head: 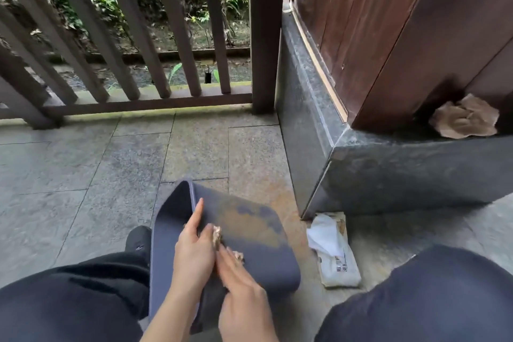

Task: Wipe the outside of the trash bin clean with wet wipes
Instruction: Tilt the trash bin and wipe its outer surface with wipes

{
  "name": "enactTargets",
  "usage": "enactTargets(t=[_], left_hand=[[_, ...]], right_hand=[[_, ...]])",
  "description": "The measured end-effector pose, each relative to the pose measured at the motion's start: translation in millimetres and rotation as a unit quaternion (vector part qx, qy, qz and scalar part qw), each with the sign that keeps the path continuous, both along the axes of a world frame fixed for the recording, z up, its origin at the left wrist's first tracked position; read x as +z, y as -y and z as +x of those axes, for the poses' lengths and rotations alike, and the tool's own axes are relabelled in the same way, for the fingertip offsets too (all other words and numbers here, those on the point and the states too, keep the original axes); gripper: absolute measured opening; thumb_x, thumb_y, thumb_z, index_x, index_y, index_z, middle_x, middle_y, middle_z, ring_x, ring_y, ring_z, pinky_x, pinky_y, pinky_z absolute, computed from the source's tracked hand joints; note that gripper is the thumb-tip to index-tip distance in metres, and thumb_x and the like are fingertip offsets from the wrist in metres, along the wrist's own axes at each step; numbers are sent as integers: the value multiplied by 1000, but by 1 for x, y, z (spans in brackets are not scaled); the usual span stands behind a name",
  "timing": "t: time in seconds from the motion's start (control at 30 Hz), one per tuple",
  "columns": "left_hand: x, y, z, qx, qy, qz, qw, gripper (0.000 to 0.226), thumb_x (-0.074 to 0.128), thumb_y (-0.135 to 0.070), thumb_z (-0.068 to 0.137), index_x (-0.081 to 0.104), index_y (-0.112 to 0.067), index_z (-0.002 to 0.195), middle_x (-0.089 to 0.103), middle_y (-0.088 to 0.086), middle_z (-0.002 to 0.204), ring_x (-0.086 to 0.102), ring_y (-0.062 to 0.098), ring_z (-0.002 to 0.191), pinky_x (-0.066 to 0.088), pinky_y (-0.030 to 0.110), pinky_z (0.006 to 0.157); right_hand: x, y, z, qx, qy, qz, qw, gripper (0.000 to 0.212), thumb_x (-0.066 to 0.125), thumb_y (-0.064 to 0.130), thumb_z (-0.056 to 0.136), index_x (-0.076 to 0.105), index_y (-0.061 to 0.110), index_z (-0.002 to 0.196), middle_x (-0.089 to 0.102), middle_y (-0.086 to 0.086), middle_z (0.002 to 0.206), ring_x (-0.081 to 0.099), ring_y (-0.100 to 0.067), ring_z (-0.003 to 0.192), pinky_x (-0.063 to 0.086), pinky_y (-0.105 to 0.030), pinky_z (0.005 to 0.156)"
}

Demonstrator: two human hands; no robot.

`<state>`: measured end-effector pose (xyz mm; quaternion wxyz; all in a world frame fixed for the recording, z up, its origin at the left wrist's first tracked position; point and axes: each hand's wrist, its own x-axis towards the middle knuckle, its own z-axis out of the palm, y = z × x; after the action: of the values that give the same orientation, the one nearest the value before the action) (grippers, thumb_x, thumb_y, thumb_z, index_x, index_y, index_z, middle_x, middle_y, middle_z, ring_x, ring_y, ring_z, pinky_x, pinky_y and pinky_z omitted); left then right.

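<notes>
Both hands meet on the bin (244, 233) lying at 6 o'clock: my left hand (194, 247) steadies its rim, fingers straight, my right hand (241, 286) presses a soiled wipe (217, 234), mid-wipe; next, I judge, the mud at 12 o'clock.

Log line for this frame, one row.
stage: wiping | bin: on side, brown patch remains | left hand: steadies bin | right hand: presses soiled wipe

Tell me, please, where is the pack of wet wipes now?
In the head view, the pack of wet wipes lies on the stone floor right of the trash bin, by the foot of the dark stone ledge.
</notes>
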<state>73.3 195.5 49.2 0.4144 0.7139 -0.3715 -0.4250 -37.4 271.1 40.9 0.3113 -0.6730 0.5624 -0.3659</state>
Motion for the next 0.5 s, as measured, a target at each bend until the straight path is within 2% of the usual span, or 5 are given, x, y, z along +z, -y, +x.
enactTargets(t=[0.07, 0.13, 0.2, 0.37, 0.5], left_hand=[[-11, -1, 2, 9, -9, 16, 1000, 57, 54, -7, 97, 51, -42, 141, 65, -9, 73, 54, 13, 65, 45, 34, 71], [-21, -5, -2, 12, -13, 26, 1000, 54, 52, -7, 98, 51, -37, 143, 73, 3, 111, 66, 27, 101, 49, 43, 91], [-33, -9, -5, 16, -6, 51, 999, 51, 52, -13, 99, 51, -39, 143, 61, 13, 134, 49, 41, 125, 43, 53, 101], [-52, -9, -12, 7, 35, 67, 997, 52, 51, -13, 100, 49, -44, 141, 59, -9, 132, 56, 15, 116, 42, 26, 86], [-56, -11, -17, -24, 67, 78, 994, 51, 48, -12, 101, 50, -52, 132, 59, -13, 123, 56, 5, 109, 38, 24, 86]], right_hand=[[-13, 4, -12, 34, -8, -21, 999, 70, 38, 4, 78, 50, 26, 143, 49, 14, 147, 39, 2, 138, 28, -17, 114], [-32, 11, -34, 24, -30, 38, 999, 69, 38, 1, 83, 47, 31, 145, 48, 17, 147, 38, 2, 139, 27, -15, 114], [-54, 19, -60, -64, -33, 175, 982, 67, 38, -3, 89, 47, 34, 144, 47, 20, 146, 40, -3, 140, 30, -13, 110], [-90, 34, -94, -266, 22, 405, 874, 63, 41, -5, 85, 60, 28, 135, 67, -3, 126, 59, -30, 110, 44, -25, 81], [-93, 40, -80, -234, 56, 409, 880, 65, 38, -4, 83, 61, 30, 133, 70, -1, 119, 62, -30, 103, 51, -32, 85]])
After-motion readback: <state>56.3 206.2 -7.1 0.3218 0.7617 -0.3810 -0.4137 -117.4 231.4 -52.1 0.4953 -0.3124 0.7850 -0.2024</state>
